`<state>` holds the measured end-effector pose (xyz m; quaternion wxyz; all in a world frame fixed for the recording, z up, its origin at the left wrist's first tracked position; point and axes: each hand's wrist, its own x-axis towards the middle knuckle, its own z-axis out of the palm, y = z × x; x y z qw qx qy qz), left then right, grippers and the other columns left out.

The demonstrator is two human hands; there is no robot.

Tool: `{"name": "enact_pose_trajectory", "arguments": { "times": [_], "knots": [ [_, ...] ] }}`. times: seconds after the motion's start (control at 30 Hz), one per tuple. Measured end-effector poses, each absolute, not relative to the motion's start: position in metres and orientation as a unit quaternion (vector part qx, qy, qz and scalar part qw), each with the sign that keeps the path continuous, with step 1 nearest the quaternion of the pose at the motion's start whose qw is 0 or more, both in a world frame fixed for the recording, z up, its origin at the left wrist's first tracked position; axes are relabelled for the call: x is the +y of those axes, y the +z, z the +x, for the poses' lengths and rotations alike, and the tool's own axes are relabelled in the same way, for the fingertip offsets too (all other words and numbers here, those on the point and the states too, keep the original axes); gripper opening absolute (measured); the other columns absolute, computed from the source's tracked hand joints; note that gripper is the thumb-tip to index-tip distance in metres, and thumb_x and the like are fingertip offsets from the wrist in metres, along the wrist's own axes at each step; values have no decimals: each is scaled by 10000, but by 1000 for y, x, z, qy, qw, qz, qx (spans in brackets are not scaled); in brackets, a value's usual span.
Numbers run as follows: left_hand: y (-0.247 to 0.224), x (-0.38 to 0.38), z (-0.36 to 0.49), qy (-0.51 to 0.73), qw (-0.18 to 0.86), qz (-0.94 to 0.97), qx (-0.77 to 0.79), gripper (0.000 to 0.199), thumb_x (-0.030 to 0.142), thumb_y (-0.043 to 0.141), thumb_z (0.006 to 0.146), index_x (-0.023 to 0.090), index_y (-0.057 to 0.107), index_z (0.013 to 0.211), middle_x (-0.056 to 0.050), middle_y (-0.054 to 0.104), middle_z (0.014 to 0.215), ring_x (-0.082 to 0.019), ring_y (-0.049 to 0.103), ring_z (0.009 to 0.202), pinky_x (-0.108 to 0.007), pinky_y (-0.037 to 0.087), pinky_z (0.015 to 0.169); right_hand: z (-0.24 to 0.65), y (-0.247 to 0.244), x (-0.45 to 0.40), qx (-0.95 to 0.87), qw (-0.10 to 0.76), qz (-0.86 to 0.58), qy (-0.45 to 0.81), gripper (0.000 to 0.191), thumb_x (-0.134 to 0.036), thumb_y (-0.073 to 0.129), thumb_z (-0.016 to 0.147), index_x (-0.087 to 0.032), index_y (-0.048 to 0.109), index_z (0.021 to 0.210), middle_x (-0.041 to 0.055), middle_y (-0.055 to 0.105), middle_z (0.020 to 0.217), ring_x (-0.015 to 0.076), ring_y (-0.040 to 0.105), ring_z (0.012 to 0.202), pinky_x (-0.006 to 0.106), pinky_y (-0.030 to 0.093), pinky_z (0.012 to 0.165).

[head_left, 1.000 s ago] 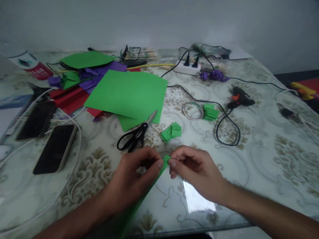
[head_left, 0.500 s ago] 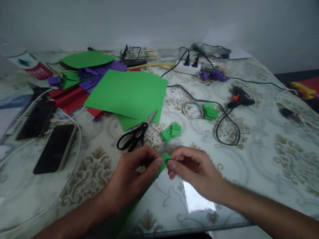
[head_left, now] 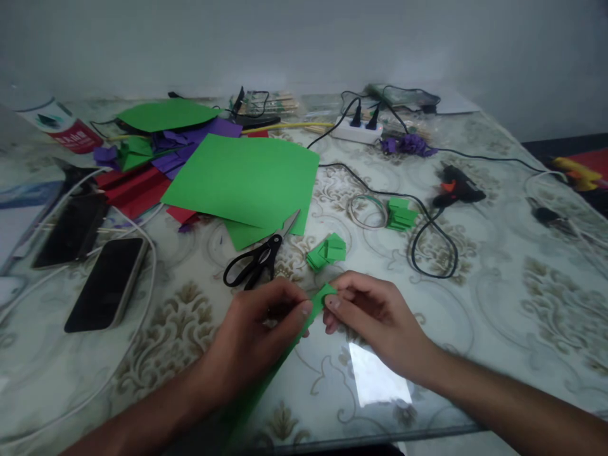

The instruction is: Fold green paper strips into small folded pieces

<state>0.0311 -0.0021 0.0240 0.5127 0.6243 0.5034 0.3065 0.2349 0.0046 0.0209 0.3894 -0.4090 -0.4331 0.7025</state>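
In the lower middle of the frame, the left hand pinches a green strip between thumb and forefinger. The right hand pinches the strip's upper end between its thumb and fingertips; its other fingers curl beneath. The strip slants from between the hands down to the bottom edge, partly hidden by the left hand and dark toward its lower end.

Just above the left hand lie scissors, blades pointing up and right, their tips over a green sheet at upper centre. A folded green bundle lies just above the hands, near the middle of the frame; a second bundle is right of it and higher, beside a thin ring.

At upper right rests a black glue gun. A white power strip with two black plugs sits at upper centre-right, near crumpled purple paper. A phone lies at centre left, near red paper.
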Motion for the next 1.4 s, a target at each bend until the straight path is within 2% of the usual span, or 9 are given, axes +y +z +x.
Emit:
{"name": "enact_pose_trajectory", "arguments": {
  "times": [0.13,0.37,0.63,1.03,1.17,1.27,1.4],
  "knots": [
    [25,-5,32,300,464,683,478,168,177,620,972,200,737,853,42,723,734,-94,656,654,-160,473,597,233,16,4,-426,384,-411,709,236,-276,932,760,-170,731,821,-29,703,679,97,669,629,182,523,606],
    [27,-7,33,296,443,705,468,186,162,609,980,206,753,870,49,741,753,-92,665,667,-158,473,621,236,17,4,-437,386,-397,709,149,-246,900,803,-168,782,850,-9,740,731,93,677,661,167,550,640],
    [25,-7,32,301,451,696,471,154,167,606,973,207,715,872,58,702,737,-88,636,660,-157,461,614,239,22,5,-468,398,-425,665,152,-332,812,901,-185,786,873,-2,739,696,95,693,661,158,537,630],
    [24,-2,30,275,473,675,495,160,201,595,952,189,676,814,43,673,667,-104,637,612,-172,458,569,243,21,12,-409,467,-454,639,161,-353,810,897,-204,767,852,-11,739,700,118,706,603,194,583,597],
    [23,-2,31,281,469,680,488,154,189,590,949,189,683,825,46,673,670,-103,644,615,-170,459,571,239,20,11,-421,423,-438,673,212,-359,879,826,-196,767,902,-22,715,701,111,688,590,194,580,579],
    [23,-2,31,278,456,696,480,167,171,585,942,184,684,808,47,665,660,-96,614,597,-171,440,565,237,19,10,-427,379,-426,702,251,-335,938,747,-168,775,839,-4,722,717,116,678,616,211,593,594],
    [24,0,31,272,461,695,481,152,191,595,951,183,708,850,41,686,687,-101,614,612,-178,436,570,238,17,10,-422,375,-428,706,244,-345,939,745,-165,789,813,14,754,721,118,687,604,223,594,593]
  ]
}}
